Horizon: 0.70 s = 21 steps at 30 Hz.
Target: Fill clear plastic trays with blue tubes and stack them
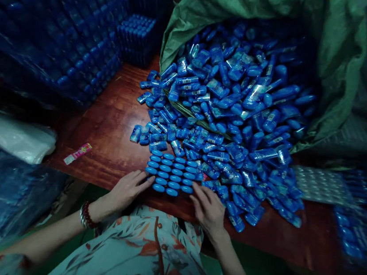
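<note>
A block of small blue containers (pixel 170 172) with glossy oval ends is lined up in columns near the table's front edge. Its nearest row is uneven. My left hand (pixel 129 188) is at the block's left side, fingers stretched out and their tips at the outer containers. On the opposite side my right hand (pixel 208 207) has its fingers spread, tips against or very near the right column. Neither hand is wrapped round a single piece. Just beyond lies a loose heap of shrink-wrapped blue containers (pixel 209 145), some with barcode labels.
A large green sack (pixel 339 85) spills the heap onto the brown wooden table (pixel 105 119). Tall stacks of wrapped blue packs (pixel 82 31) stand at the left. A pink strip (pixel 77 154) and clear plastic bags (pixel 16 137) lie left; silvery trays (pixel 321 185) lie right.
</note>
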### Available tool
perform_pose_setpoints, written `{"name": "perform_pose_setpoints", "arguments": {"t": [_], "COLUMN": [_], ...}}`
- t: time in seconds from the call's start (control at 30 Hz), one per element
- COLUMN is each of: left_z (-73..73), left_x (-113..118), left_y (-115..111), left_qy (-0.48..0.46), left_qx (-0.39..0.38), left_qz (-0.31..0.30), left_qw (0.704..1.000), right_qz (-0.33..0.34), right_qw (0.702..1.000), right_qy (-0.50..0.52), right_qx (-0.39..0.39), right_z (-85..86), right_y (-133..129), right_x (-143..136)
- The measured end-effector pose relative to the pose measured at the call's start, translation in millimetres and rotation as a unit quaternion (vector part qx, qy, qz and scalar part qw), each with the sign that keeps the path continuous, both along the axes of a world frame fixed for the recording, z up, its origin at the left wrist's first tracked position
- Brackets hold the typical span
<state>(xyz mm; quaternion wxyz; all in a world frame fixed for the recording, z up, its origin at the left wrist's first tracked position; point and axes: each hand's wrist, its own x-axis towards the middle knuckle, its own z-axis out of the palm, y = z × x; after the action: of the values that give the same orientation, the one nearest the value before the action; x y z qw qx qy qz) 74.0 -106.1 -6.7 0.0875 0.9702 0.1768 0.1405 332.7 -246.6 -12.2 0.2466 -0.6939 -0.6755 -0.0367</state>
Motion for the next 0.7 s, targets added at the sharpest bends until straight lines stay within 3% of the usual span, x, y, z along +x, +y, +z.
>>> {"name": "perform_pose_setpoints", "arguments": {"t": [0.1, 0.2, 0.3, 0.47, 0.53, 0.7], "left_z": [-4.7, -10.8, -15.6, -12.1, -8.0, -2.0], "left_x": [-1.1, 9.3, 24.6, 33.6, 31.2, 27.3], "left_y": [0.4, 18.0, 48.3, 89.7, 100.2, 111.8], "left_qy": [-0.088, -0.166, -0.195, -0.165, -0.136, 0.030], "left_qx": [0.002, -0.057, -0.135, -0.160, -0.142, -0.071], "left_qz": [0.046, 0.142, 0.218, 0.275, 0.283, 0.223], "left_qw": [0.995, 0.974, 0.947, 0.934, 0.939, 0.972], "right_qz": [-0.212, -0.306, -0.314, -0.285, -0.306, -0.349], "right_qw": [0.977, 0.946, 0.935, 0.952, 0.929, 0.823], "right_qy": [0.033, -0.003, -0.027, 0.104, 0.207, 0.446], "right_qx": [-0.007, -0.109, -0.163, -0.041, -0.010, 0.049], "right_z": [-8.2, -9.8, -11.8, -15.6, -11.7, 8.3], "right_y": [6.1, 22.3, 36.0, 37.0, 29.9, 1.9], "right_x": [-2.0, -6.5, -5.9, 7.0, 10.9, 10.0]}}
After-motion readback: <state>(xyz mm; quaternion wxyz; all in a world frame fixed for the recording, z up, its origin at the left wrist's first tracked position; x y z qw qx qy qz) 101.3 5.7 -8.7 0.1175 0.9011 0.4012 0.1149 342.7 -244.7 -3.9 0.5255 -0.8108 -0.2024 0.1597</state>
